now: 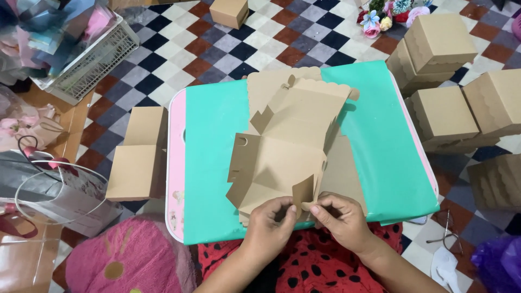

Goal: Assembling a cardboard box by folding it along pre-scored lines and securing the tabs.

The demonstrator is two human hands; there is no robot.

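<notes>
A lap in red cloth with black spots (315, 266) is showing nearest the camera, with a round pink cushion (127, 263) lying just to its left on the floor. Above the lap, the left hand (269, 223) and the right hand (339, 217) are meeting at the near edge of a low table covered in a teal sheet (380, 146). Both are pinching a small upright flap of a flat brown cardboard box blank (282, 157), fingers closed tight on the card, thumbs nearly touching each other. The blank is lying unfolded on a thin stack of like sheets in the middle of the table, its scalloped far edge reaching the table's back rim. Bare teal is lying open on both sides of the stack. Off the table's left edge, a flattened brown box (138, 154) is resting on the chequered floor tiles (217, 49). To the right, a pile of folded brown boxes (450, 92) is crowding close to the table's corner.
</notes>
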